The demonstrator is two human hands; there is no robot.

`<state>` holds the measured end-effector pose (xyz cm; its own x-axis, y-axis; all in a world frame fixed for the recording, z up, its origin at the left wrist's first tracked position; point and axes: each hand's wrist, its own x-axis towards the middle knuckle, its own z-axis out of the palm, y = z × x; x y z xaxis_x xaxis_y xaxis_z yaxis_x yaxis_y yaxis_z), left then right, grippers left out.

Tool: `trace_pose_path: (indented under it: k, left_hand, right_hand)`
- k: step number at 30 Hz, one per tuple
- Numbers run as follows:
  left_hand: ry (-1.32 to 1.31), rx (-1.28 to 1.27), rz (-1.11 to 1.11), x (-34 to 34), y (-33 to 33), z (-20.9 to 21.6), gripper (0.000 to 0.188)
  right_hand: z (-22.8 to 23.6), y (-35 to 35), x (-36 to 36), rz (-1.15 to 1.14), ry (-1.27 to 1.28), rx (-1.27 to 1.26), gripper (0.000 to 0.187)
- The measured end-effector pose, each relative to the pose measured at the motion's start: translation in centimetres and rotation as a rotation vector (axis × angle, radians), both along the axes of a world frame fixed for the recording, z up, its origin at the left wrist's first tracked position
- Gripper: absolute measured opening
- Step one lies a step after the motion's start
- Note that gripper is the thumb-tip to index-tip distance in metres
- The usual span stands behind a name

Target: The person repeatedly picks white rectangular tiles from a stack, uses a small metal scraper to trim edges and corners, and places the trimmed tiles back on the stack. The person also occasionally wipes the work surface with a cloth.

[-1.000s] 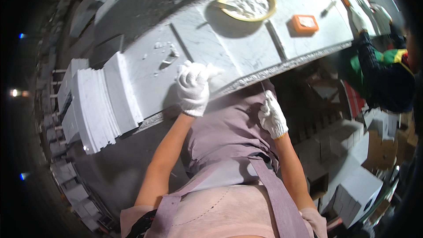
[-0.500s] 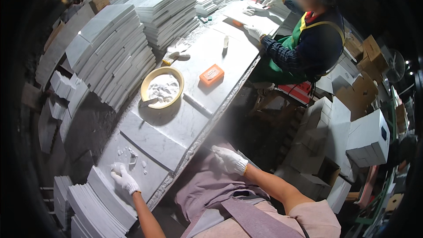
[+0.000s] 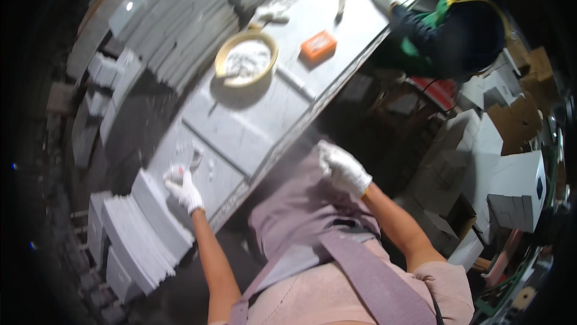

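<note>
My left hand (image 3: 185, 194), in a white knit glove, is at the near left end of the bench. Its fingers close on a small clear-whitish object (image 3: 177, 170) with a red spot, too blurred to name. Beside it, small white pieces (image 3: 196, 156) lie on the pale stone surface. My right hand (image 3: 344, 167), also gloved, hangs over my apron, off the bench edge; its fingers are curled in and whatever they may hold is hidden. Farther up the bench sits a yellow bowl (image 3: 271, 63) of white powdery material with a tool resting in it.
An orange box (image 3: 318, 47) and a small bottle (image 3: 341, 6) stand beyond the bowl. Stone slab stacks (image 3: 174, 24) rise at left; more slabs (image 3: 135, 229) stand by my left hand. A co-worker (image 3: 445, 30) works at far right, near cartons (image 3: 514, 187).
The view has shifted, so the bench sits higher. My left hand now shows a small red-spotted object in its fingers. My right hand's fingers have curled in more.
</note>
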<state>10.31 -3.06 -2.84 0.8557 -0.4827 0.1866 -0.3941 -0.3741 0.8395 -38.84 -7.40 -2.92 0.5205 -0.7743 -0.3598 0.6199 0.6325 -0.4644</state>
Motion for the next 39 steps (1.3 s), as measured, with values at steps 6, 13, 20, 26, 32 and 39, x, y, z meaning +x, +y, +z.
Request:
trace_pose_path:
  k: [6, 13, 20, 26, 32, 39]
  left_hand:
    - [-0.501, -0.064, -0.048, -11.2, 5.1, 4.1, 0.060]
    - [0.256, 0.113, -0.896, -28.6, 4.7, 6.4, 0.056]
    - [0.978, 0.050, -0.794, -30.5, 0.8, 8.3, 0.043]
    - [1.107, 0.071, -0.621, -29.8, 1.0, 7.6, 0.018]
    - [1.098, -0.170, -0.360, -27.6, 0.7, 6.1, 0.009]
    - [1.395, -0.530, -0.476, -22.1, 1.1, 10.8, 0.014]
  right_hand:
    - [4.3, 0.5, 0.7, -0.111, 0.245, -0.027, 0.069]
    - [6.7, 1.1, 3.8, 0.015, 0.377, -0.142, 0.074]
    - [7.0, 0.8, 4.4, -0.082, 0.529, -0.241, 0.066]
    - [7.8, 0.6, 5.1, 0.034, 0.592, -0.147, 0.038]
    - [9.5, -0.5, 6.6, 0.248, 0.541, -0.104, 0.032]
    - [12.1, -8.3, 8.0, 0.349, 0.822, -0.525, 0.031]
